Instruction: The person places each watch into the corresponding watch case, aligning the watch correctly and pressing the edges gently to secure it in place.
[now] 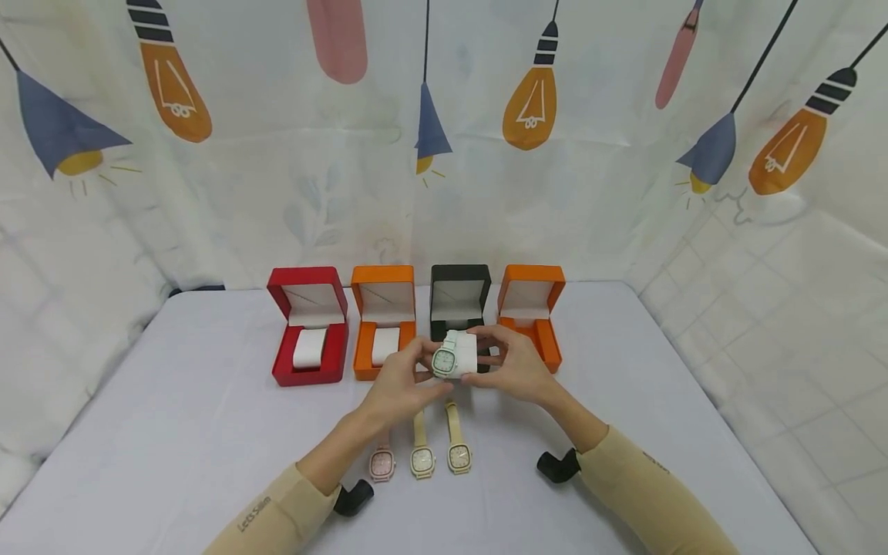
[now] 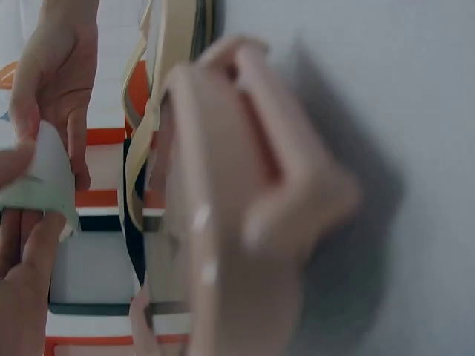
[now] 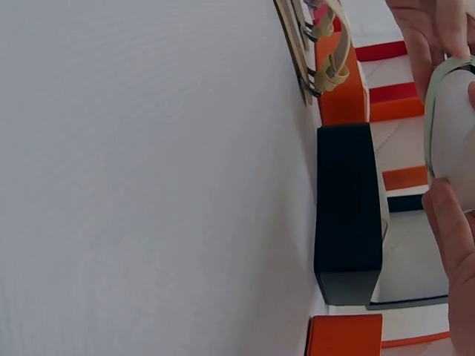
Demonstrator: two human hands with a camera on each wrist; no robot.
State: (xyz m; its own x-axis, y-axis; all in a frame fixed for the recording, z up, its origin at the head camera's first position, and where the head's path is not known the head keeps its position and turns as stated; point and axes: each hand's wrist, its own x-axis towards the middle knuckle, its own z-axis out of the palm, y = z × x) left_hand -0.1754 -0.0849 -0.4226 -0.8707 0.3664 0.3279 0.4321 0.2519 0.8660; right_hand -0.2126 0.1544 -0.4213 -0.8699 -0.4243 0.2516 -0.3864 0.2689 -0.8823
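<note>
Above the front of the black box [image 1: 461, 287], both hands hold a white watch pillow [image 1: 467, 353] with a pale green watch [image 1: 445, 359] around it, its square-rounded dial facing the person. My left hand [image 1: 402, 381] grips the watch side, fingers at the strap and thumb below. From the other side my right hand [image 1: 516, 364] holds the pillow's right end between thumb and fingers. In the right wrist view, the pale strap [image 3: 433, 122] curves round the white pillow [image 3: 454, 137] with fingertips pressed to it. The hands hide much of the black box's base.
Left of the black box stand an open red box [image 1: 309, 297] and an open orange box [image 1: 383, 293], each with a white pillow. Another open orange box [image 1: 531, 293] stands right. Nearer lie a pink watch [image 1: 381, 465], a cream watch [image 1: 422, 461] and a yellow watch [image 1: 459, 457].
</note>
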